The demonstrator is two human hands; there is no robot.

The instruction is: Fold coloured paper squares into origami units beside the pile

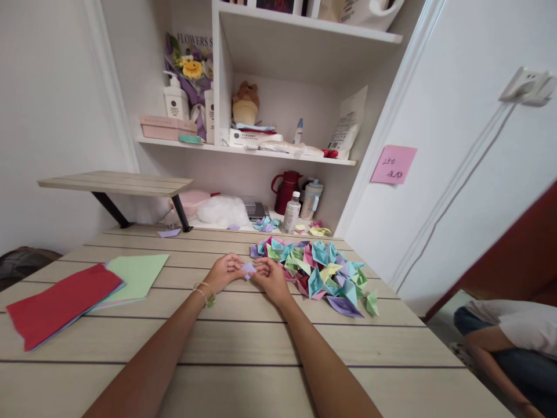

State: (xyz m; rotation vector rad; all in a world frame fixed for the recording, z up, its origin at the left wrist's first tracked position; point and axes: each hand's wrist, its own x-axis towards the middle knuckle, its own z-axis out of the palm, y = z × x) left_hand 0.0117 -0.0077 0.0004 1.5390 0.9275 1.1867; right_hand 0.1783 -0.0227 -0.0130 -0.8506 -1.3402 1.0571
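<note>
Paper scrap [248, 269] pinched between left hand [224, 271] and right hand [272, 277]; pink note [393, 164] reads "250", bouquet wrap [194, 40] "FLOWERS".

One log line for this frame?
left hand, right hand: pinching lilac paper | folded pile: beside right hand

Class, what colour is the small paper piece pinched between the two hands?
Pale purple: the paper piece shows best in the head view.
</note>
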